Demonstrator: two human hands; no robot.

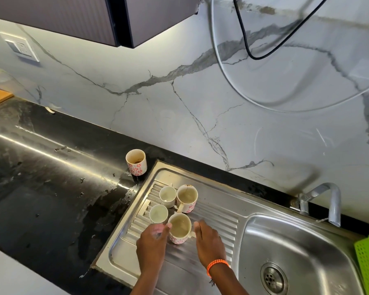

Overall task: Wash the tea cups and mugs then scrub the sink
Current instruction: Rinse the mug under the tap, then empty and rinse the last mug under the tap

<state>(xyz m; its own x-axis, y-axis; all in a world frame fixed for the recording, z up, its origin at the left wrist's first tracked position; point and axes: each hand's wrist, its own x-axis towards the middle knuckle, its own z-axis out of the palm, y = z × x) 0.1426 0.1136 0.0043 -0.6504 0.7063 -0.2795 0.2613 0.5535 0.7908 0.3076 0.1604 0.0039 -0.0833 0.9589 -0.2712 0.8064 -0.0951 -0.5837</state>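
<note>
With the nearest mug (180, 231) upright on the draining board's (213, 211) ribbed part, it sits between my hands. My left hand (152, 241) touches its left side; whether those blurred fingers grip, I cannot tell. My right hand (209, 239) lies loose, by the handle, nearer the basin (296, 241).

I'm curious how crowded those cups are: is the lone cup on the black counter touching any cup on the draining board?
Apart. The head view shows the cup on the counter standing off the draining board, with bare steel before the nearest small cup.
</note>
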